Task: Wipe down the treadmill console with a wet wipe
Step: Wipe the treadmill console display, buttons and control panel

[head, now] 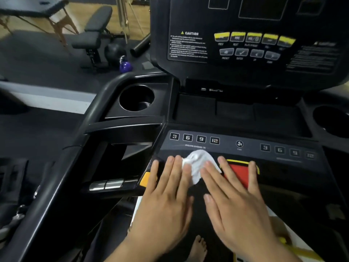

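Underneath both flat hands (pixel 198 201), white wipe (pixel 198 163) on black console (pixel 245 148); gym floor (pixel 37 59) beyond.

Both hands lie flat on the treadmill console (pixel 245 140), the left hand (pixel 166 201) just beside the right hand (pixel 234 201). A wet wipe (pixel 198 163) sits between and under their fingertips. The stop button (pixel 238 172) lies under the right fingers. Beyond the left hand sits a cup holder (pixel 137 98); beyond both rises the display panel (pixel 255 35).
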`<state>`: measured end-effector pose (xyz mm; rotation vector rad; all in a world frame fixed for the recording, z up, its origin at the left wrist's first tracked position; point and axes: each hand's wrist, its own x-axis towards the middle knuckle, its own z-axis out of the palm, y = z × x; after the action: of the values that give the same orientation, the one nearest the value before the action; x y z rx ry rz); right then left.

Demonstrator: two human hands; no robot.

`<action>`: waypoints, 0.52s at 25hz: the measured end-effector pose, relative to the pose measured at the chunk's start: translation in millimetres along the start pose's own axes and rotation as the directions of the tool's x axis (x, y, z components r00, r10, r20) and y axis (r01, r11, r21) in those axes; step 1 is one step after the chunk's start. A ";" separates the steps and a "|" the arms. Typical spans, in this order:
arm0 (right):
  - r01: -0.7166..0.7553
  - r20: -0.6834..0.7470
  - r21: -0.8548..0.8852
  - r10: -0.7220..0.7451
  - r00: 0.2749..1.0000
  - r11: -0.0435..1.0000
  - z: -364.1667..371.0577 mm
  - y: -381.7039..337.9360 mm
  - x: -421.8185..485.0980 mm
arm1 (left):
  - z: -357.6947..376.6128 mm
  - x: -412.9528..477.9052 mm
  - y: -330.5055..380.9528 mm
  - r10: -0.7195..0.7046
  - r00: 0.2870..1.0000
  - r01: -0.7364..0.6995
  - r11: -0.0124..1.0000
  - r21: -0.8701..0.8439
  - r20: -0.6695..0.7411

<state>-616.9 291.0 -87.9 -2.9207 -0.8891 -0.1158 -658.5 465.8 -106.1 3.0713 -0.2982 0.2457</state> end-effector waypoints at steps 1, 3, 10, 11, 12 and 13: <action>-0.032 0.013 -0.006 0.032 0.999 0.999 -2.2 6.5 5.2 | -1.2 10.0 0.5 0.003 1.000 -0.003 1.000 0.029 0.007; -0.128 0.014 0.018 0.128 0.992 0.992 -9.8 15.4 24.0 | -4.3 32.9 4.5 0.021 0.999 -0.023 0.999 0.045 0.036; -0.170 0.002 0.081 0.171 0.985 0.982 -2.6 23.1 -12.0 | 1.1 36.1 34.2 0.178 0.984 -0.180 0.977 0.111 0.026; -0.213 0.004 0.082 0.214 0.977 0.974 -5.7 29.5 -6.1 | -0.9 46.4 39.0 0.196 0.980 -0.199 0.974 0.112 0.038; -0.242 -0.002 0.086 0.243 0.970 0.966 -8.4 34.7 -3.1 | -2.3 53.6 42.5 0.215 0.975 -0.220 0.969 0.111 0.053; -0.252 -0.009 0.083 0.254 0.967 0.964 -6.9 38.9 -7.9 | -3.6 56.5 46.3 0.231 0.971 -0.236 0.967 0.100 0.062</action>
<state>-602.0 253.7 -84.2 -2.9194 -0.4976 -0.0882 -613.3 410.0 -92.0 3.1478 -0.6736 0.1995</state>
